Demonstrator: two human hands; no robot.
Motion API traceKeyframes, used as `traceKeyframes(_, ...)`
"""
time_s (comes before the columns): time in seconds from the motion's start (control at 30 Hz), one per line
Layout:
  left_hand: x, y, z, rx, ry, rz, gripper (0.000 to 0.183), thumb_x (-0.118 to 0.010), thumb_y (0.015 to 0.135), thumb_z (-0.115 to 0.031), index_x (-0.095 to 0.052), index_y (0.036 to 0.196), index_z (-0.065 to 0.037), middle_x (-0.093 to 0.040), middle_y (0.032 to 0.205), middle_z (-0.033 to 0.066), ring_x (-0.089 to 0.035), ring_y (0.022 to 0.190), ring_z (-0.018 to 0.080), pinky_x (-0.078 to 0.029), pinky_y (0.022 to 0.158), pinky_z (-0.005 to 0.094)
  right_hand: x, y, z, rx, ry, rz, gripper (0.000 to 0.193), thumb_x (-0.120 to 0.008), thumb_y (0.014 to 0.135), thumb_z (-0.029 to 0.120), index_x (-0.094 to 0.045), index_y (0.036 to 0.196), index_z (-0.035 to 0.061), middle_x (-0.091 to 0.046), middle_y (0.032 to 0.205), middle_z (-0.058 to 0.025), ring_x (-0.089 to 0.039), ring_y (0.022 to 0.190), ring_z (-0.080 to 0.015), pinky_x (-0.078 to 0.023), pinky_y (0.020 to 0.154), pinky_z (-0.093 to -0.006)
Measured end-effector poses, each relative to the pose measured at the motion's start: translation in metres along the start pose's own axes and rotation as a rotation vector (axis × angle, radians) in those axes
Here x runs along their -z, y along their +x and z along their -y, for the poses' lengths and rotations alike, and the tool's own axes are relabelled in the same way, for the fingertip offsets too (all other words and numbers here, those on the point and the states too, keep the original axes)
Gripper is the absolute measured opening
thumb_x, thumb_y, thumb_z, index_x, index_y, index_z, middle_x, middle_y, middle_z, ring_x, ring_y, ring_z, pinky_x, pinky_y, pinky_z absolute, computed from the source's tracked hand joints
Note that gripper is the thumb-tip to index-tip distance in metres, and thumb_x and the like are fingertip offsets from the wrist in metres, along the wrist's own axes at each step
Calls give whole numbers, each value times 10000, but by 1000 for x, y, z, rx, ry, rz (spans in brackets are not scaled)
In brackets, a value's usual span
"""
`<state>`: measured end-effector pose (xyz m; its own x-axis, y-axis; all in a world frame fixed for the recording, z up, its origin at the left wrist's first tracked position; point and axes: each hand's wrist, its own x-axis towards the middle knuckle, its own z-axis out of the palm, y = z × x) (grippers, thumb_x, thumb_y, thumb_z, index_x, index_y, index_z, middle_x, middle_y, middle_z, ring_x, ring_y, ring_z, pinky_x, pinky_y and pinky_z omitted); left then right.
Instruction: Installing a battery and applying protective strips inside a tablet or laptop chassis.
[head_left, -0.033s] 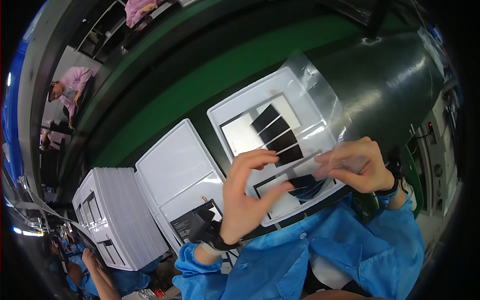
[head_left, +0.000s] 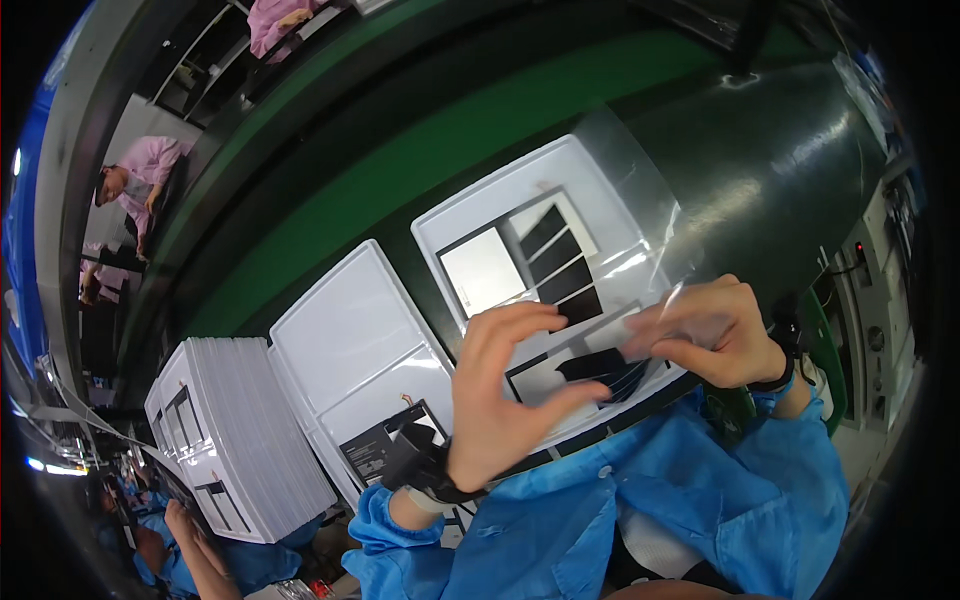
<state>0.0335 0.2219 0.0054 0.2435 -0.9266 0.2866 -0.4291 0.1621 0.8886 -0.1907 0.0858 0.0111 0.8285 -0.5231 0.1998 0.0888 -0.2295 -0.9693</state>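
A clear plastic film (head_left: pixel 650 215) with several black rectangular strips (head_left: pixel 560 265) lies over a white plastic tray (head_left: pixel 460 215). At its near end, the film curls up beside my right hand (head_left: pixel 715 335), whose fingers are pinched on it; the fingertips are blurred. One black strip (head_left: pixel 592 365) stands out at an angle just left of those fingertips. My left hand (head_left: pixel 505 385) is open over the tray's near left side, thumb and fingers spread apart. Its thumb points toward that strip without clearly touching it. In the tray, a white-faced flat panel (head_left: pixel 483 270) shows beside the strips.
To the left is another white tray (head_left: pixel 365 330), with a black flat battery-like part (head_left: pixel 375 450) in it. A tall stack of white trays (head_left: pixel 260 440) stands farther left. The dark green worktop (head_left: pixel 760 180) extends right. Other people, in pink and blue, work at the left.
My left thumb has moved away from the angled black strip, and the hand has opened slightly. The film's strips have shifted a little. My right hand stays nearly in place.
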Motion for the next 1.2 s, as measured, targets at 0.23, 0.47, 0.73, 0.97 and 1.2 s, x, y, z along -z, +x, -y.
traceKeyframes(0.23,-15,2,0,-113,56,-6,347,-895,751,-72,-727,1046,-2,-735,1063,107,-687,993,255,-537,854,353,-2,9,6,57,-83,67,391,-656,868,-109,-717,1237,5,-783,1071,-147,-765,1027,-250,-597,915,-330)
traceKeyframes(0.47,0,-4,12,20,-288,-251,198,-510,1085,-114,-625,1138,39,-721,987,179,-723,853,265,-584,809,359,5,4,-3,30,-17,-73,317,-659,875,-97,-709,1185,-54,-789,993,-162,-773,970,-251,-601,866,-328)
traceKeyframes(0.73,67,17,26,-318,264,-22,1067,-673,741,-700,-435,1458,55,-732,1188,226,-751,989,307,-582,859,344,142,-34,-51,-4,-210,-587,680,-720,931,262,-473,1468,-73,-707,966,-51,-669,829,-108,-500,778,-247)
traceKeyframes(0.97,70,45,27,-665,534,6,1078,-722,594,-697,-557,1382,19,-732,1237,136,-729,1003,315,-549,849,350,177,-50,-135,-165,-790,-845,874,-842,842,158,-373,1577,89,-666,1184,-91,-639,826,-125,-532,730,-269)
traceKeyframes(1.2,56,69,27,-785,548,140,880,-689,720,-659,-622,1285,13,-735,1187,142,-725,1000,309,-552,838,366,104,12,-49,45,-1069,-818,399,-802,880,165,-661,1226,25,-693,1123,-121,-663,979,-212,-528,850,-327)
